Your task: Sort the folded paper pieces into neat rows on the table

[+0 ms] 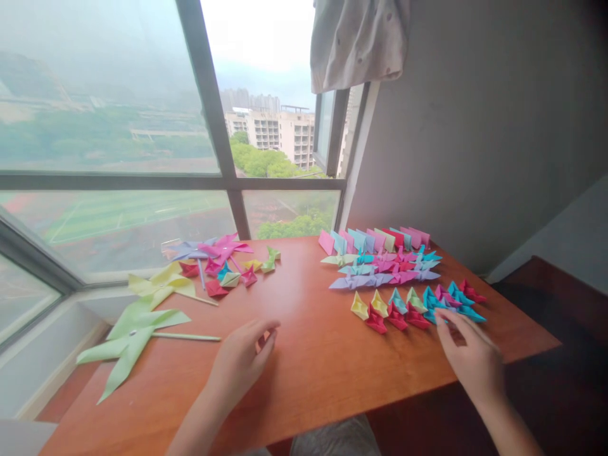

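Observation:
My left hand (240, 362) rests on the wooden table (313, 354) near its front middle, fingers loosely curved and apart, with nothing in them. My right hand (471, 358) reaches to the right end of a row of small folded paper pieces (413, 309) in yellow, red, green, blue and pink. Its outstretched fingertips touch a blue piece (434, 315), and the hand is not closed round it. Behind that row lie flat paper cranes (384, 269) in purple, pink and blue. A line of upright folded sheets (375, 239) stands beyond them.
Left on the table lie a green paper pinwheel (135, 335) on a stick, a yellow one (164, 283), a pink and purple one (216, 249), and several small folded pieces (232, 275). A window is behind, a grey wall at the right, and the table's right edge drops to a dark floor.

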`<move>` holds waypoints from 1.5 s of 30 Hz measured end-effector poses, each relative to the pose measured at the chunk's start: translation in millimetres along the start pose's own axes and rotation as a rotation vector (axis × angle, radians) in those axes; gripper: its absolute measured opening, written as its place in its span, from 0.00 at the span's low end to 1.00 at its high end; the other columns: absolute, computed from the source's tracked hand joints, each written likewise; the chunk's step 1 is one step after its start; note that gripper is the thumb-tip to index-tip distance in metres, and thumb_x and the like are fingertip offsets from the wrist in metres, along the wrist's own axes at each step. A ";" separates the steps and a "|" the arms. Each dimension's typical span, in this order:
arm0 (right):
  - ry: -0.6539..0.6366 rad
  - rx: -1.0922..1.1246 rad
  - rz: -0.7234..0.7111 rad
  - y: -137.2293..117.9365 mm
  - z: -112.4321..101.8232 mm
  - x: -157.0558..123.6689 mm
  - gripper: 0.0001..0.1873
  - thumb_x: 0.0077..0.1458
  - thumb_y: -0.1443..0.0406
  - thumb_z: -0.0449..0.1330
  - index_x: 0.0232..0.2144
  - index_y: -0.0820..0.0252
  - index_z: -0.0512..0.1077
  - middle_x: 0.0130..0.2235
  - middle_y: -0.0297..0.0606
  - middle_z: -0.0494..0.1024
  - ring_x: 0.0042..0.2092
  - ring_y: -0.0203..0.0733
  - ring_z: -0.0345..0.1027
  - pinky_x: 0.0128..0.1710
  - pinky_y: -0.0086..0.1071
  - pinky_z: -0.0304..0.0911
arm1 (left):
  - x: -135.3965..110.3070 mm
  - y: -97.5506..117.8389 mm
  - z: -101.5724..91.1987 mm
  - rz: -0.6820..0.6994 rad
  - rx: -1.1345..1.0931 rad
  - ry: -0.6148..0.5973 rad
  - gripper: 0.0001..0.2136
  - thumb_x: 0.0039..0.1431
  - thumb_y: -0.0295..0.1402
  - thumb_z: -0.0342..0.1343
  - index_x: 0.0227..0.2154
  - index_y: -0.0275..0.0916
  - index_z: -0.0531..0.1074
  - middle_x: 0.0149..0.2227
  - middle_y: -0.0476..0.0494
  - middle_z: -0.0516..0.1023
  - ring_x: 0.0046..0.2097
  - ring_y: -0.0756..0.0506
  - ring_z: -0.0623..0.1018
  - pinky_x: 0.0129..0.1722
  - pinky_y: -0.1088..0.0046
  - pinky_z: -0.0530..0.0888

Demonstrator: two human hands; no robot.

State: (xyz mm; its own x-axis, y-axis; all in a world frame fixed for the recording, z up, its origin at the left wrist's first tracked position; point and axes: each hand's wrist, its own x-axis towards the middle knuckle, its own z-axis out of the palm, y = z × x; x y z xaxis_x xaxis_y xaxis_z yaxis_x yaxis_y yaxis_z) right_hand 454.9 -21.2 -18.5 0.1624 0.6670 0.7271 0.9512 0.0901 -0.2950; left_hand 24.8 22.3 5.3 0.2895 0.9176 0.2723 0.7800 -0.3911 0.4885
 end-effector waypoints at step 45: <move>-0.467 0.678 -0.126 -159.2 45.5 -31.6 0.10 0.62 0.66 0.54 0.43 0.56 0.74 0.38 0.39 0.79 0.34 0.38 0.74 0.35 0.28 0.71 | -23.9 42.5 27.6 0.172 -0.144 -0.074 0.11 0.63 0.25 0.47 0.36 0.42 0.73 0.35 0.45 0.78 0.35 0.48 0.77 0.35 0.77 0.72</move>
State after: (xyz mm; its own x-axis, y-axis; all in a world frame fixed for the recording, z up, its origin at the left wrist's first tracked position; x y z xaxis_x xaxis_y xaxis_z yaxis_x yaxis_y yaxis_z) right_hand 286.4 -23.0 -22.7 -0.2027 0.8467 0.4919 0.5668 0.5111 -0.6462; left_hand 66.3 -14.3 -3.3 0.4558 0.8371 0.3025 0.6299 -0.5435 0.5548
